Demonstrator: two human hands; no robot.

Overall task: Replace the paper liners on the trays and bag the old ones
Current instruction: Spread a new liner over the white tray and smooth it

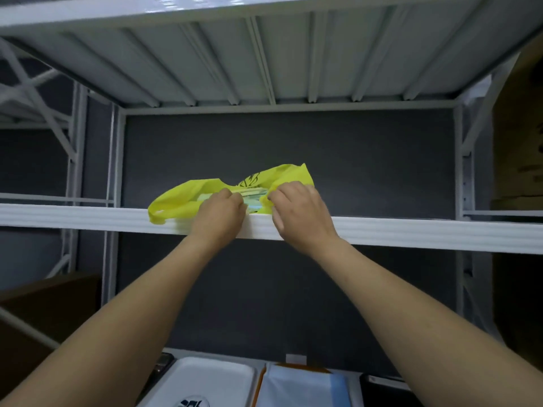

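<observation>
We see a yellow plastic bag (188,202) lying on the white metal shelf (411,232), at its front edge, one handle loop drooping over the lip on the bag's left side. Black print shows on the bag's far panel. Inside the bag's mouth: a flat stack of pale green and white sheets (252,198), exact kind unclear.

Left hand (219,214) rests on the bag's near side, fingers curled down onto the plastic at the mouth; fingertips hidden, so we can't tell if it pinches or only presses. Right hand (302,212) is just right of the bag's mouth, thumb and fingers closed on a fold of the yellow plastic there. Both wrists cross the shelf's front lip.

Below the bag, at the bottom edge of view: a white tray (205,377), and just right of it an orange tray (261,380) covered by a white and blue paper liner (305,386).
</observation>
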